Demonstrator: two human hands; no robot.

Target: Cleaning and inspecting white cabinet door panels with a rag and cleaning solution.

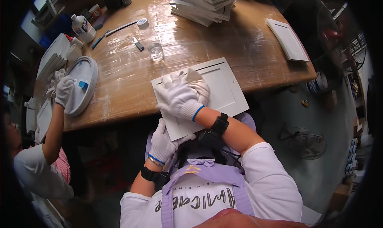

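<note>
A white rectangular panel [220,84] with a recessed middle and a dark slot lies tilted across the table's near edge, its near part jutting over my lap. My left hand [162,142], in a white knit glove, grips the panel's near-left corner, thumb along the side and fingers partly hidden beneath. My right hand [180,96], gloved too, presses a bunched off-white cloth [198,84] flat on the panel's left half. Part of the cloth is hidden under that hand.
A wrapped wooden table [119,84] holds a clear cup [155,51], a cutter knife [137,44], a white bottle [83,28] and stacked white panels [201,6]. At left, a co-worker's gloved hand [64,90] is by a round white tray [93,82]. A fan [307,144] stands right.
</note>
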